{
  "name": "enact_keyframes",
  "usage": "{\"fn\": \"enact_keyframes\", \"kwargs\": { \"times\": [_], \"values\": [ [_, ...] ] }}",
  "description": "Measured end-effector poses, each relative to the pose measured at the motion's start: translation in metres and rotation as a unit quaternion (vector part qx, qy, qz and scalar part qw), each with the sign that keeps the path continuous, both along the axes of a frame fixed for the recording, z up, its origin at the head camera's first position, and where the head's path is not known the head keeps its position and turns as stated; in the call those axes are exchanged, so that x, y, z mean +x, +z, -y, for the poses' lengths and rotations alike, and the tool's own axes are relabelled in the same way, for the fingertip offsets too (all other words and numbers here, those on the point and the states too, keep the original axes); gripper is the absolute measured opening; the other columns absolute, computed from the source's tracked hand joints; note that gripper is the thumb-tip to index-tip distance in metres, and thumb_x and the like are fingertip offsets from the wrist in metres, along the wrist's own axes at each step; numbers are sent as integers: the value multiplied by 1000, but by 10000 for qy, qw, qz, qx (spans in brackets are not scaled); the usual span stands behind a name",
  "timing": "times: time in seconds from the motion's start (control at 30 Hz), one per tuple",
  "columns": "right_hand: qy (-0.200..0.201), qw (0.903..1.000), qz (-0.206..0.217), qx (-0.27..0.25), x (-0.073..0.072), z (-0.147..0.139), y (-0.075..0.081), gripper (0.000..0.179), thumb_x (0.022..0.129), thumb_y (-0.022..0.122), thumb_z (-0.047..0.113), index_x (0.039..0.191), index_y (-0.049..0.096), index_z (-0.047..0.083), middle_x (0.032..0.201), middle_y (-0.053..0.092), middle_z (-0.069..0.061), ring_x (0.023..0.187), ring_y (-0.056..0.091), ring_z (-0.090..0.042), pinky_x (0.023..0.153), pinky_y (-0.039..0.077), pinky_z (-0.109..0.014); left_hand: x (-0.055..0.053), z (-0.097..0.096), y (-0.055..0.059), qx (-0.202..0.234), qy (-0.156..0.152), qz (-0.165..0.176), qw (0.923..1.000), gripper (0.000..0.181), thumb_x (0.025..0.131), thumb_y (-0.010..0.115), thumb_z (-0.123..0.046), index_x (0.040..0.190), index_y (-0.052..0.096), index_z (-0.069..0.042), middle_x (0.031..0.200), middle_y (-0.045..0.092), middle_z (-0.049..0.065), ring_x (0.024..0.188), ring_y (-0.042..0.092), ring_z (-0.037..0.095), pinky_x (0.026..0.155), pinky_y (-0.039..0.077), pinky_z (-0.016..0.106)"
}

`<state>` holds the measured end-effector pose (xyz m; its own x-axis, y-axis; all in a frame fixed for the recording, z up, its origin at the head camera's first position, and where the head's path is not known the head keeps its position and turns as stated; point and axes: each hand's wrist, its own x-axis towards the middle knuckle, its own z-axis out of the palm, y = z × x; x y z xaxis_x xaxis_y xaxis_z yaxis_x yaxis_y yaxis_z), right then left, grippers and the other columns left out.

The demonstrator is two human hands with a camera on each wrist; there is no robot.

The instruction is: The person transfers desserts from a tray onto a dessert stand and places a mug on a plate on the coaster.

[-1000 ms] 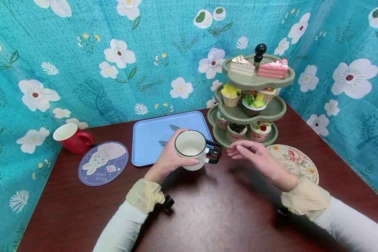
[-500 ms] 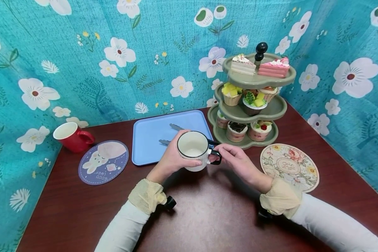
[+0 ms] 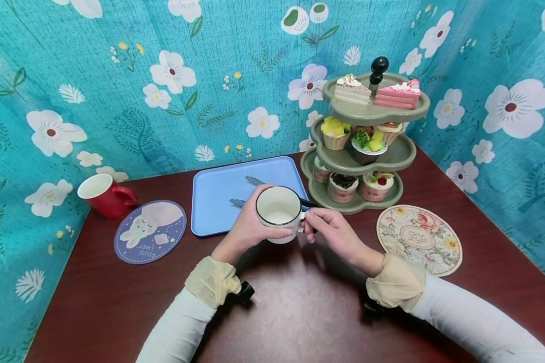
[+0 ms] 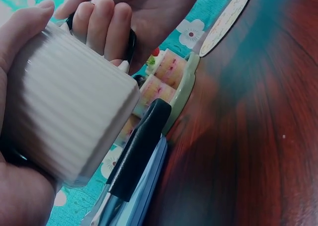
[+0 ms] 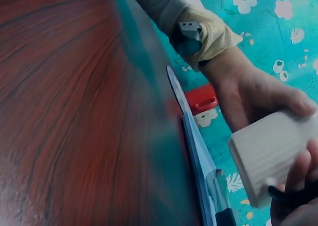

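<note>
A ribbed white mug point(image 3: 278, 209) with a black rim and black handle is held up over the table, its mouth facing the head camera. My left hand point(image 3: 245, 227) grips the mug body from the left side, thumb across the front. From the right, my right hand point(image 3: 340, 237) has its fingers curled through the mug's handle, as the left wrist view shows with the ribbed wall point(image 4: 69, 102) beside them. Right behind the mug lies a blue tray point(image 3: 213, 194) bearing metal tongs point(image 3: 253, 180); their black grip ends point(image 4: 141, 151) stick out past the tray edge.
A three-tier green stand point(image 3: 354, 157) with cake slices and cupcakes rises at the back right. A floral round mat point(image 3: 418, 239) lies in front of it. On the left are a purple bunny mat point(image 3: 151, 232) and a red mug point(image 3: 106, 195). Patterned cloth point(image 3: 131, 91) hangs behind.
My right hand has come in leftward from beside the mug and its fingers have taken hold of the handle. The left hand keeps its grip with only a slight shift.
</note>
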<state>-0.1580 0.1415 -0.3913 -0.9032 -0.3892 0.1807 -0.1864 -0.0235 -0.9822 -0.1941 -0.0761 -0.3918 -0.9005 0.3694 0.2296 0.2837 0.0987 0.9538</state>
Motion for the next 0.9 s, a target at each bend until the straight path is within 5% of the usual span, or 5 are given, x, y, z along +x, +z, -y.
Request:
{"fn": "enact_keyframes", "kwargs": {
  "times": [0.2,0.43,0.7,0.9],
  "values": [
    [-307,9993,-78,216,0,7,1,35,104,41,11,75,45,-9,64,41,5,61,38,-6,62,37,-23,0,1,0,-115,165,25,9998,91,61,92,-5,138,46,-17,130,58,8,113,59,25,93,51,42],
    [-228,9992,45,-322,1,7,-3,32,104,37,9,79,51,-4,59,29,0,55,23,-26,56,31,-26,2,0,0,-120,95,3,9999,94,59,93,-4,138,46,-18,130,58,6,114,59,24,95,51,42],
    [-132,9984,-138,-528,0,8,-2,35,104,36,9,77,43,-12,61,24,-6,57,22,-27,59,30,-31,1,0,1,-186,42,-47,9998,95,60,91,-1,142,42,-12,135,56,11,118,56,28,97,50,40],
    [-36,9977,-136,-657,-3,5,1,37,104,35,8,71,30,-7,63,21,-7,61,24,-28,75,44,-25,0,4,1,-152,-99,-52,9998,97,61,93,-5,143,43,-17,137,55,8,120,56,24,99,49,40]
  ]
}}
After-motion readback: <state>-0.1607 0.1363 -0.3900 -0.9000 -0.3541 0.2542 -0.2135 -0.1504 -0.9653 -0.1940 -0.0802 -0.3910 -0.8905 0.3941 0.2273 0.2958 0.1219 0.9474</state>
